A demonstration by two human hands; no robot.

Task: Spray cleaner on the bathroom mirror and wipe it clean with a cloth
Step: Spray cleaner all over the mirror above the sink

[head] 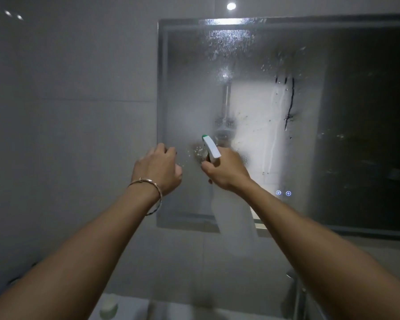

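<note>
White spray bottle (211, 148), contents unseen, gripped in right hand (225, 173) at wet mirror (252, 100); left hand (157, 172) curled, hold unclear.

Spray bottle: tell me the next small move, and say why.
Probably squeeze the trigger. The right hand holds the spray bottle with its green nozzle aimed at the mirror, toward its lower left, where few droplets show, while the upper middle is already beaded and running. No cloth is visible.

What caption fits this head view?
Right hand aims a spray bottle at the droplet-covered mirror; left hand is raised alongside, fingers curled.
</note>
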